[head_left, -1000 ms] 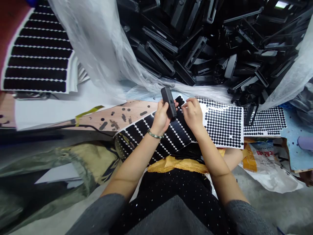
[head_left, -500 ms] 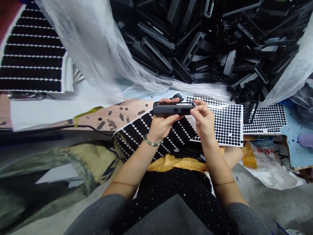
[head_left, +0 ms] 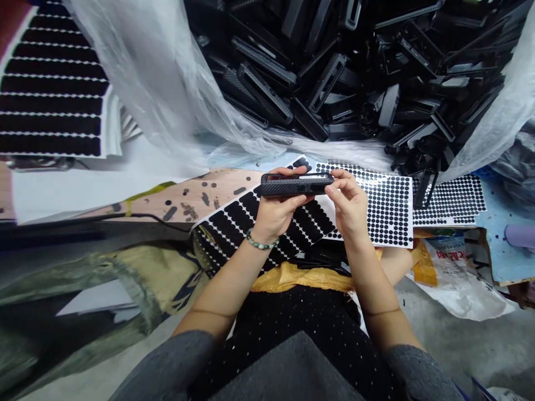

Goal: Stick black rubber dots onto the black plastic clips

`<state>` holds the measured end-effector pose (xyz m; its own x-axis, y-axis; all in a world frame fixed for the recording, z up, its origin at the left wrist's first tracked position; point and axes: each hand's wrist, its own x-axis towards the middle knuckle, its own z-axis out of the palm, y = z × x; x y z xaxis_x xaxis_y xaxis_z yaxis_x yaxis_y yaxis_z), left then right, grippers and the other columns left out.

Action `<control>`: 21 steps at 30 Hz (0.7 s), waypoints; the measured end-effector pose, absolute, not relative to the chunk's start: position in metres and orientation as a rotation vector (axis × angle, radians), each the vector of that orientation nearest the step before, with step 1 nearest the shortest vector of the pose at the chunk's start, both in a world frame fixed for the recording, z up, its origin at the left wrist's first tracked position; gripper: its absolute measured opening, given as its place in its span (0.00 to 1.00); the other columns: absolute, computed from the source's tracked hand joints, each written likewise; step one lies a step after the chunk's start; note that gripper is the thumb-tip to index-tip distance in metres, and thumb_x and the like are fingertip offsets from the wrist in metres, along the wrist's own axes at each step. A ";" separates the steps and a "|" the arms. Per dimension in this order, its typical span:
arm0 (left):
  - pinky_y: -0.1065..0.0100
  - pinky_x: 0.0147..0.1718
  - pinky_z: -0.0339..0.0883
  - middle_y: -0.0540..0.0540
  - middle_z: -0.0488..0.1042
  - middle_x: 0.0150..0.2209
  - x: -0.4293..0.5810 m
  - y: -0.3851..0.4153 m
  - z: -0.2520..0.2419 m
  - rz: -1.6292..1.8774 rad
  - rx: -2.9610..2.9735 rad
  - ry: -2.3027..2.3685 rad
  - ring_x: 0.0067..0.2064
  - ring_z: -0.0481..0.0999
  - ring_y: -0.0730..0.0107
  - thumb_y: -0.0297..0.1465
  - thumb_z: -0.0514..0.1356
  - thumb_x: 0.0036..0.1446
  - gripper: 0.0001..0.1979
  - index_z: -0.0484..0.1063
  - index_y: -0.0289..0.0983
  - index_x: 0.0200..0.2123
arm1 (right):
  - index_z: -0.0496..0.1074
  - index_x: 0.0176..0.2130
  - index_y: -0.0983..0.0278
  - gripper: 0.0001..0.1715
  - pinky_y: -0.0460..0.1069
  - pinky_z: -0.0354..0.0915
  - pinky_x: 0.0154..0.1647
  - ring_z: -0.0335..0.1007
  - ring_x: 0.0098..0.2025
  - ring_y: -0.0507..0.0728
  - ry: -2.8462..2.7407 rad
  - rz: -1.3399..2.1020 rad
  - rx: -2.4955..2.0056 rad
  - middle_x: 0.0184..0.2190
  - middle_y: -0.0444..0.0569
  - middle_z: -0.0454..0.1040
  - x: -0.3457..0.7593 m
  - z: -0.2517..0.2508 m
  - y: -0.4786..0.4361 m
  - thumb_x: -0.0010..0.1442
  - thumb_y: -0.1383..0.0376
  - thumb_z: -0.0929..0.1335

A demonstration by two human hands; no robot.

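Grasping a long black part in the left hand, with its textured side showing, and pinching its right end between thumb and fingers of the right hand; holding it crosswise over a sheet of black scalloped strips and the edge of a white sheet of black dots, at a spotted pink worktop; wearing a beaded bracelet on the left wrist; facing a heap of similar black parts in a translucent plastic liner, with stacked strip sheets off to the left and a yellow cloth between the forearms
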<state>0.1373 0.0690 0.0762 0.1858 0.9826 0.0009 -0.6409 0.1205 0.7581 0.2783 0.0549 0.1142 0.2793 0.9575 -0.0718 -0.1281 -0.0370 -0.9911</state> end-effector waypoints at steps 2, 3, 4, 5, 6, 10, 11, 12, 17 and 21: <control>0.65 0.43 0.78 0.52 0.76 0.50 0.137 0.069 0.077 1.296 0.714 0.584 0.50 0.78 0.64 0.27 0.74 0.44 0.23 0.69 0.45 0.41 | 0.71 0.22 0.60 0.17 0.56 0.66 0.54 0.66 0.53 0.59 -0.896 1.092 -1.283 0.44 0.48 0.69 0.279 0.114 0.055 0.44 0.54 0.77; 0.65 0.43 0.78 0.53 0.76 0.50 0.137 0.069 0.077 1.299 0.713 0.580 0.50 0.78 0.64 0.27 0.74 0.44 0.23 0.69 0.45 0.41 | 0.71 0.23 0.60 0.17 0.57 0.66 0.55 0.66 0.53 0.60 -0.902 1.097 -1.286 0.44 0.48 0.69 0.280 0.113 0.055 0.45 0.54 0.77; 0.65 0.43 0.78 0.53 0.76 0.49 0.138 0.069 0.078 1.303 0.714 0.574 0.49 0.78 0.64 0.27 0.74 0.44 0.23 0.69 0.45 0.41 | 0.71 0.23 0.61 0.17 0.58 0.65 0.56 0.66 0.54 0.60 -0.910 1.106 -1.289 0.45 0.49 0.70 0.281 0.113 0.055 0.45 0.54 0.76; 0.66 0.42 0.78 0.53 0.76 0.49 0.138 0.068 0.078 1.306 0.717 0.569 0.49 0.78 0.65 0.27 0.74 0.44 0.22 0.69 0.45 0.41 | 0.71 0.23 0.61 0.17 0.59 0.64 0.58 0.66 0.54 0.60 -0.916 1.115 -1.291 0.46 0.49 0.70 0.281 0.112 0.054 0.46 0.54 0.76; 0.66 0.42 0.78 0.52 0.76 0.49 0.138 0.068 0.079 1.310 0.721 0.565 0.49 0.78 0.65 0.27 0.74 0.45 0.22 0.70 0.45 0.41 | 0.70 0.24 0.61 0.16 0.59 0.64 0.59 0.66 0.55 0.60 -0.922 1.122 -1.293 0.46 0.49 0.70 0.282 0.112 0.054 0.47 0.54 0.76; 0.65 0.44 0.79 0.52 0.76 0.49 0.139 0.068 0.079 1.312 0.740 0.575 0.49 0.78 0.65 0.27 0.74 0.44 0.23 0.69 0.45 0.41 | 0.70 0.24 0.61 0.16 0.59 0.66 0.56 0.66 0.55 0.60 -0.951 1.091 -1.293 0.46 0.50 0.69 0.283 0.111 0.054 0.47 0.53 0.75; 0.65 0.44 0.79 0.52 0.76 0.49 0.139 0.068 0.079 1.312 0.743 0.583 0.49 0.78 0.65 0.28 0.74 0.44 0.23 0.69 0.45 0.41 | 0.71 0.24 0.61 0.16 0.59 0.67 0.55 0.66 0.55 0.60 -0.965 1.070 -1.297 0.46 0.49 0.69 0.283 0.110 0.054 0.47 0.53 0.75; 0.65 0.44 0.79 0.52 0.76 0.49 0.139 0.068 0.079 1.312 0.747 0.589 0.50 0.78 0.65 0.29 0.74 0.44 0.23 0.69 0.45 0.41 | 0.71 0.24 0.61 0.16 0.58 0.68 0.54 0.67 0.54 0.60 -0.985 1.045 -1.304 0.45 0.49 0.69 0.283 0.110 0.054 0.48 0.53 0.75; 0.67 0.44 0.79 0.52 0.76 0.49 0.140 0.067 0.080 1.338 0.791 0.579 0.49 0.79 0.66 0.28 0.74 0.45 0.23 0.69 0.45 0.42 | 0.72 0.27 0.60 0.14 0.58 0.71 0.52 0.68 0.52 0.59 -1.139 0.871 -1.392 0.44 0.48 0.70 0.282 0.109 0.053 0.53 0.53 0.73; 0.68 0.44 0.79 0.53 0.76 0.48 0.143 0.065 0.080 1.356 0.790 0.573 0.48 0.79 0.68 0.28 0.74 0.45 0.22 0.69 0.45 0.40 | 0.73 0.33 0.59 0.12 0.60 0.70 0.56 0.67 0.55 0.61 -1.214 0.655 -1.477 0.54 0.50 0.65 0.279 0.109 0.048 0.56 0.54 0.72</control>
<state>0.1426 0.0646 0.0800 0.1460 0.9860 0.0810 -0.6290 0.0293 0.7768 0.2794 0.0477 0.1093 0.3313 0.9219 0.2007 0.3383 0.0825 -0.9374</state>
